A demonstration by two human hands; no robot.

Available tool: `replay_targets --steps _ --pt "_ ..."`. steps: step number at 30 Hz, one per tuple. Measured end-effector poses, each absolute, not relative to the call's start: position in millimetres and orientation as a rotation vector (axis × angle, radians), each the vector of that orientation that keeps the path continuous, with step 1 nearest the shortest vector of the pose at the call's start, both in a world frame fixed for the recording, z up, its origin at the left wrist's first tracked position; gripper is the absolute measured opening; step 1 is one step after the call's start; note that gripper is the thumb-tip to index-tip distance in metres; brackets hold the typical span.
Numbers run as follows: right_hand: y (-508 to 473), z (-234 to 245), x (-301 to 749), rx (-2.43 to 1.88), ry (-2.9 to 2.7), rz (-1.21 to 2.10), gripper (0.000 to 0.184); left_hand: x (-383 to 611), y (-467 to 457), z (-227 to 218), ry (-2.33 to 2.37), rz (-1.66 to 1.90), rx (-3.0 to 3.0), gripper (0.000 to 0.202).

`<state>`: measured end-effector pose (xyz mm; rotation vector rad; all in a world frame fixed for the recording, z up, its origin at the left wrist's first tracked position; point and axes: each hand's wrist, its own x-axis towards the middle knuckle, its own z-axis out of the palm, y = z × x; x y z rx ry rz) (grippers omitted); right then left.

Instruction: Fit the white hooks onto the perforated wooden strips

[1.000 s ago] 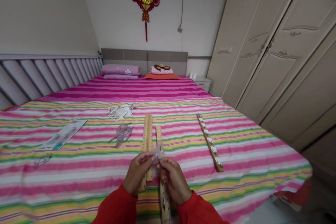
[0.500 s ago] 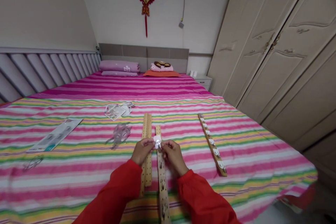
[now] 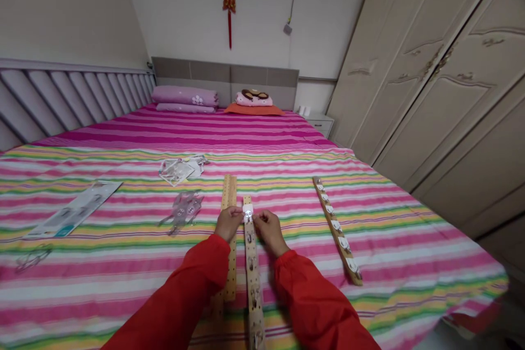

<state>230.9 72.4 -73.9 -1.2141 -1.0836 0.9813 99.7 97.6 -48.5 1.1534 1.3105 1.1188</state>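
Observation:
A small white adhesive hook (image 3: 247, 211) sits near the far end of a perforated wooden strip (image 3: 252, 279) lying on the striped bedspread. My left hand (image 3: 228, 223) and my right hand (image 3: 268, 229) pinch the hook from either side, fingers closed on it. Both arms wear red sleeves. A few metal hooks show lower on the same strip. Left of it lie two more wooden strips (image 3: 228, 213), side by side. A further wooden strip (image 3: 337, 228) at the right carries several white hooks.
Clear plastic hook pieces (image 3: 182, 209) lie left of the strips, opened packets (image 3: 179, 168) farther back, a printed card (image 3: 74, 211) at the left. A wardrobe (image 3: 443, 82) lines the right side; the bed's right edge drops off near it.
Both hands have moved away from me along the strip with the white hook, and it now rests near the strip's far end. The view has tilted down.

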Motion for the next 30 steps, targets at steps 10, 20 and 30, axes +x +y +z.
replay_targets --steps 10,20,30 --pt "78.1 -86.9 230.1 -1.245 -1.096 0.954 0.020 100.0 101.5 -55.4 1.444 1.090 1.290 0.010" --pt "78.7 -87.5 229.1 -1.290 -1.087 0.946 0.016 101.1 98.2 -53.5 1.578 1.037 1.428 0.005" --pt "83.9 -91.8 227.7 -1.360 -1.064 0.935 0.012 104.3 95.9 -55.3 1.694 0.988 1.567 0.012"
